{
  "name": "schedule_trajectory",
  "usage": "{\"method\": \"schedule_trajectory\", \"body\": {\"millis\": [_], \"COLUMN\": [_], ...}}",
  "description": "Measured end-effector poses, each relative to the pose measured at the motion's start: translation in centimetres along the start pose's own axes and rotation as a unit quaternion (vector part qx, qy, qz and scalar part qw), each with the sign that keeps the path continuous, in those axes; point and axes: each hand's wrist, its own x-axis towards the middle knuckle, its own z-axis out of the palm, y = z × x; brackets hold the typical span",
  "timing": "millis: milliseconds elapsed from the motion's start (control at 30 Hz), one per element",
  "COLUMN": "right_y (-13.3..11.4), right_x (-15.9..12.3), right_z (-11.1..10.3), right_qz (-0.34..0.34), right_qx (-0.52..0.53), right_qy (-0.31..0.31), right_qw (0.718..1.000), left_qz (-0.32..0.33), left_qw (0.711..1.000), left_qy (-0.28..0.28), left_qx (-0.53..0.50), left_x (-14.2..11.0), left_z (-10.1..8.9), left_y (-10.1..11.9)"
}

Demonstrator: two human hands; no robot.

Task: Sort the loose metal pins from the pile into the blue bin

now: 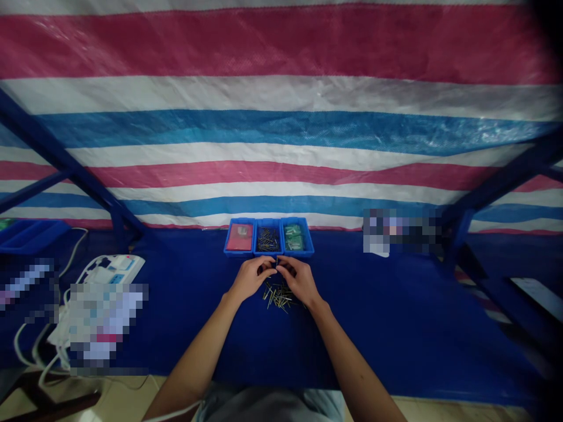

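My left hand (253,277) and my right hand (301,278) meet just in front of the blue bins, fingertips pinched together. Between them is a small, dark, thin piece that looks like a screw (277,262); both hands seem to grip it, though fingers hide most of it. Below my fingers, a loose pile of brass-coloured screws (279,297) lies on the blue table. Directly behind the hands, the middle blue bin (268,253) contains many dark screws (267,238).
The left bin (240,254) holds a red packet (240,237); the right bin (301,254) has green-and-silver contents (294,237). A white power strip (127,268) with cables sits at left, and a phone-like slab (543,298) at far right. Striped sheeting (281,132) hangs behind the table.
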Motion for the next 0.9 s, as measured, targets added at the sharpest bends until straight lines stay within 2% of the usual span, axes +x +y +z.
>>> {"method": "schedule_trajectory", "body": {"millis": [267,900], "right_y": [-0.45,-0.02], "right_x": [0.01,-0.09], "right_z": [-0.07,0.19], "right_qz": [0.003,-0.02], "right_qx": [-0.001,-0.035], "right_qy": [-0.03,-0.03], "right_qw": [1.0,0.999], "left_qz": [0.008,-0.002], "left_qw": [1.0,1.0], "left_qy": [-0.009,-0.018], "left_qx": [-0.007,-0.002], "left_x": [0.03,-0.1], "left_z": [0.0,-0.04], "left_y": [-0.33,-0.62]}}
